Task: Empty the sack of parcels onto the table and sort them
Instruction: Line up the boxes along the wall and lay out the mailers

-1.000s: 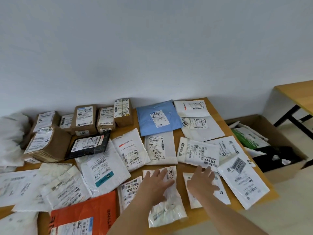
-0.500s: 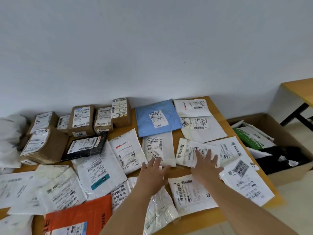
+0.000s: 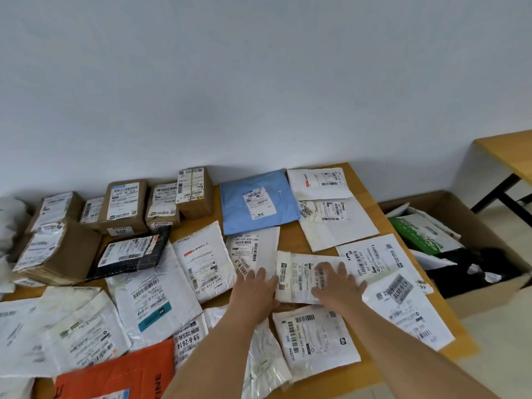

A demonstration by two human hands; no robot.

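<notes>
Matt brown cardboard boxes [image 3: 123, 207], glossy, crinkled white plastic mailers [image 3: 155, 292], a smooth blue plastic mailer [image 3: 259, 201] and paper labels on a smooth wooden table [image 3: 290, 240].

Wooden table [image 3: 355, 174], white mailers [image 3: 155, 295], cardboard boxes [image 3: 123, 207], blue parcel [image 3: 259, 200]

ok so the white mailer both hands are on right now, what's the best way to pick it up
Take the white mailer by its short left edge, coming from the left where the left hand already sits. It lies flat and limp, overlapping its right-hand neighbours, so that edge looks freest. The right hand rests flat on its label and could steady it.
</notes>
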